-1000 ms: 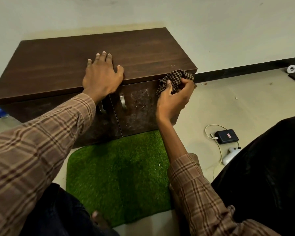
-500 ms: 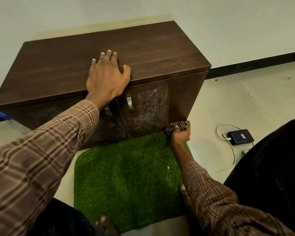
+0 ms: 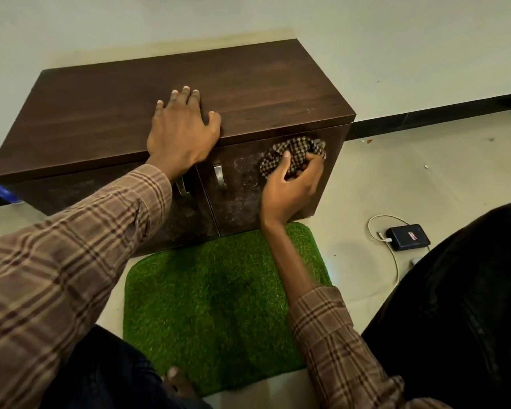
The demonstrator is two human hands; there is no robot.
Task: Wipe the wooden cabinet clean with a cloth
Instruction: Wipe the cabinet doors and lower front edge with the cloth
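A low dark wooden cabinet (image 3: 101, 113) stands on the floor against the wall, with two front doors and metal handles (image 3: 218, 175). My left hand (image 3: 182, 134) lies flat on the cabinet's top near its front edge, fingers spread. My right hand (image 3: 289, 187) grips a bunched brown checked cloth (image 3: 292, 153) and presses it against the upper right part of the right door, which looks smudged and dusty.
A green artificial-grass mat (image 3: 219, 305) lies on the floor in front of the cabinet. A black power bank (image 3: 407, 237) with a white cable sits on the floor to the right. A dark bulky object (image 3: 469, 305) fills the lower right. A black skirting runs along the wall.
My right hand with the cloth has gone from the door's top right down to its bottom edge and back up to the upper right. My left hand stays on top.
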